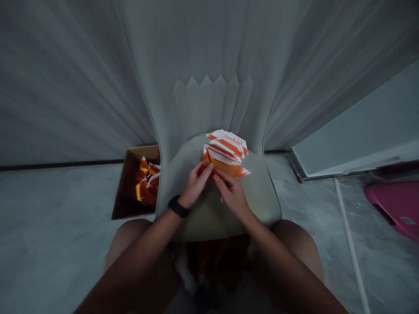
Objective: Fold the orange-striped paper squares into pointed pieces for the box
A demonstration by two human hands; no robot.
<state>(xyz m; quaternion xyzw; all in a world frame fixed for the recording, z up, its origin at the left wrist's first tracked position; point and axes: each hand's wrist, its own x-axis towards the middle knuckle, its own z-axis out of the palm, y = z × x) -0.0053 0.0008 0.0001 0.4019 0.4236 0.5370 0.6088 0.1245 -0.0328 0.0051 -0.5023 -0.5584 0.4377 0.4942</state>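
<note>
My left hand (198,181), with a black band on its wrist, and my right hand (231,192) meet over the seat of a pale chair (219,229). Thumbs and fingertips of both are pinched together on a folded paper (206,153) in orange and white, of which a narrow part shows above the left fingers. The rest is hidden by the fingers. Just beyond them, a fanned pile of folded papers (227,148), white, red and orange with pointed ends, lies on the seat.
Left of the chair, an open cardboard box (121,203) on the floor holds several folded paper pieces (147,187) in gold, orange and white. Grey curtains (65,87) hang behind. A pink plastic object (394,203) stands at the right, near a pale pole (348,231).
</note>
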